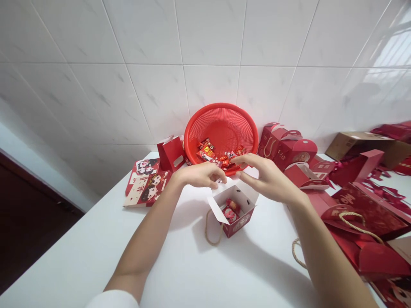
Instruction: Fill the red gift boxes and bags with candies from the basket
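Note:
A small red gift box point(237, 222) stands on the white table with its flaps up, wrapped sweets inside and a rope handle hanging at its left. Over its back left edge is my left hand point(205, 174), fingers curled down near the white back flap; whether they pinch it is unclear. My right hand point(263, 177) hovers at the box's back right, thumb and fingers apart, nothing between them. Just behind both hands, a red plastic basket point(221, 113) leans against the wall with wrapped sweets point(207, 150) in its lower part.
Flat printed cartons point(149, 186) and an upright red carton point(171, 154) lie left of the basket. Many red gift boxes point(297, 152) crowd the right side, some with rope handles. A brown cardboard box point(349, 143) sits at the back right. Tiled wall point(212, 34) bounds the table point(180, 265).

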A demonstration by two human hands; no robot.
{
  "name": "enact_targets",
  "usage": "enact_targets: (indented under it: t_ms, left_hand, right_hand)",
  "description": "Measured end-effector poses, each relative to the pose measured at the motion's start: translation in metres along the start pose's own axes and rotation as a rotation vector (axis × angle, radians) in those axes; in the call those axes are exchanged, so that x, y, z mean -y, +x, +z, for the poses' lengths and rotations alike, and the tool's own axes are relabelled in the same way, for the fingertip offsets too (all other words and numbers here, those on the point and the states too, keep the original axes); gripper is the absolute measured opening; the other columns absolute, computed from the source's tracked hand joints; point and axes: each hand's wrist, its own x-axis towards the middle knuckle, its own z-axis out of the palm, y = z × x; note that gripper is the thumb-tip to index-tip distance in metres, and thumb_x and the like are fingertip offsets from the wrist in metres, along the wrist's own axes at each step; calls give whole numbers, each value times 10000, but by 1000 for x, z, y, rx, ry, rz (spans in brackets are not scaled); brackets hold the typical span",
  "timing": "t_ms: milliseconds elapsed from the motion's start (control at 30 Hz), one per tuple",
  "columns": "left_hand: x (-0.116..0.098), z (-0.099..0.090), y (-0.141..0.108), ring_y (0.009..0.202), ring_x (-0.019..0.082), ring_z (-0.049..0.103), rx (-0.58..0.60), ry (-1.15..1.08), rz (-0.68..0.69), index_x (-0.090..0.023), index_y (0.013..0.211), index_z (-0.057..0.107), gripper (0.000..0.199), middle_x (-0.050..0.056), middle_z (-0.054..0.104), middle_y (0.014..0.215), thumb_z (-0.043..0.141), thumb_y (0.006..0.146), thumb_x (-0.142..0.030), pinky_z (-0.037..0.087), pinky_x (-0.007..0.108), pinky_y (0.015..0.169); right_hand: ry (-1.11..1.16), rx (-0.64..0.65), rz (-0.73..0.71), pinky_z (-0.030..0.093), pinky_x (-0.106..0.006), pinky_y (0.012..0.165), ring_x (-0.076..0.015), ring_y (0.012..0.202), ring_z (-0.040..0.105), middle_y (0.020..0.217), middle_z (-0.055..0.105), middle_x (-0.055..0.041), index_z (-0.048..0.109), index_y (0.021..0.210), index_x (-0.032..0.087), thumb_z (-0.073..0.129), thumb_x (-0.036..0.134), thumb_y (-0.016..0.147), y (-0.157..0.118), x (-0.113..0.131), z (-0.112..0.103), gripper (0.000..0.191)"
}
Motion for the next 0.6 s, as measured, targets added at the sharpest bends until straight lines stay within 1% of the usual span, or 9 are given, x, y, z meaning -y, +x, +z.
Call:
enact_targets:
  t_ms: [100, 200, 300, 367, 400, 467, 533, 600]
  left_hand:
    - [-2, -1, 0, 692, 151, 549, 7, 3, -10, -115, 1064, 713, 332, 12, 632, 767, 610, 763, -210, 401, 231, 627]
    - [-3, -2, 0, 682, 149, 544, 23, 6, -23, -116, 1054, 716, 334, 4, 616, 738, 642, 773, -279, 397, 229, 628]
    - [-4, -2, 0, 666, 143, 542, 29, 34, -34, -115, 1061, 722, 358, 1, 608, 730, 664, 768, -313, 385, 225, 613]
    - [-5, -2, -1, 664, 144, 549, 30, 55, -37, -109, 1084, 724, 393, 11, 624, 745, 655, 790, -359, 379, 225, 599]
    - [-5, -2, -1, 674, 150, 561, 31, 68, -39, -109, 1103, 724, 429, 21, 641, 762, 649, 804, -407, 382, 227, 601]
    - [-5, -3, -3, 750, 178, 605, 46, 84, -43, -124, 1190, 705, 566, 48, 696, 861, 664, 791, -524, 413, 231, 642]
    - [-4, -3, -6, 911, 224, 643, 86, 66, -44, -167, 1321, 637, 763, 76, 721, 1093, 740, 699, -596, 459, 244, 742]
    - [-2, -4, -9, 1112, 276, 615, 131, 38, -36, -223, 1416, 553, 954, 81, 629, 1358, 829, 579, -588, 473, 276, 879]
  right_hand:
    - [-16, -46, -14, 512, -366, 925, -234, 1083, 654, 1172, 703, -73, 655, 1141, 208, 559, 264, 933, -8, 8, -12, 236]
    - [-91, -80, 49, 524, -379, 931, -245, 1099, 650, 1204, 689, -71, 629, 1196, 226, 560, 325, 948, -23, 14, -16, 276]
    - [-192, -169, 184, 520, -460, 953, -301, 1144, 624, 1278, 643, -114, 554, 1312, 226, 568, 440, 939, -45, 8, -4, 430]
    - [-193, -219, 269, 502, -516, 986, -340, 1194, 593, 1342, 599, -143, 504, 1369, 223, 597, 521, 905, -61, -2, 10, 560]
    - [-160, -226, 307, 502, -526, 988, -346, 1199, 591, 1360, 584, -150, 487, 1384, 223, 609, 543, 892, -69, -8, 18, 600]
    - [-27, -220, 353, 526, -505, 968, -327, 1175, 610, 1379, 570, -150, 472, 1389, 233, 614, 537, 895, -84, -20, 33, 597]
    - [132, -235, 340, 532, -469, 980, -294, 1185, 612, 1411, 548, -130, 470, 1385, 260, 606, 481, 922, -95, -28, 45, 531]
    - [249, -275, 273, 502, -448, 1035, -275, 1250, 574, 1443, 524, -102, 470, 1393, 295, 614, 405, 936, -101, -33, 54, 492]
